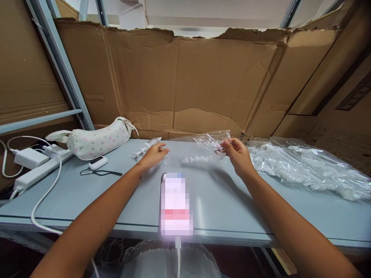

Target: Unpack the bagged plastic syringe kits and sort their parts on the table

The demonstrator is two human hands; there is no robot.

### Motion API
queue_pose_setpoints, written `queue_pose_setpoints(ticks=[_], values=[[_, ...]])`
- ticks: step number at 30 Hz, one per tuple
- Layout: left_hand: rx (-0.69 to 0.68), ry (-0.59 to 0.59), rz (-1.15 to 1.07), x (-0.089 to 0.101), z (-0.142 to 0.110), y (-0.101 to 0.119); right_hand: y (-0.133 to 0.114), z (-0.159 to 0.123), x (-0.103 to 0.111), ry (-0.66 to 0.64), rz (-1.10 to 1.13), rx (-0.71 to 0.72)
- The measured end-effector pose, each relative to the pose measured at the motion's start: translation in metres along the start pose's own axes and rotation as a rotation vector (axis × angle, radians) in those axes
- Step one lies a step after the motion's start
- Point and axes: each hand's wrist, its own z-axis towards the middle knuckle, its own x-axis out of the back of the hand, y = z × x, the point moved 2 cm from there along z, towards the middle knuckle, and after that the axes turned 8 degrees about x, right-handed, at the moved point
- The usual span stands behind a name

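Head view: white piece (pixel 197 159) lies lengthwise left-right, just left of the nearer right hand (pixel 239 157), pinching clear plastic (pixel 213 139); left hand (pixel 152 157), grip unclear.

Soft glare and diffuse shadows mark the tabletop (pixel 222 222).

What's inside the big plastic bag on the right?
White pieces show through the clear bag. Glare and creases blur their shapes; any lower layer is covered and can't be seen.
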Motion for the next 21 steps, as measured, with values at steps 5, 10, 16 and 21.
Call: queue_pose_setpoints(ticks=[5, 10, 16, 21], values=[[0.031, -0.115, -0.212, -0.011, 0.000, -0.005, -0.009, -0.003, -0.004, -0.027, 0.050, 0.063], [-0.036, -0.025, -0.253, -0.007, 0.000, -0.003, -0.013, -0.005, -0.006, -0.057, 0.040, 0.063], [-0.089, 0.106, -0.250, -0.005, -0.001, 0.002, -0.004, -0.003, -0.003, -0.085, -0.046, 0.079], [-0.047, 0.021, -0.342, -0.010, -0.003, 0.004, -0.003, -0.004, -0.001, -0.062, -0.156, 0.148]])
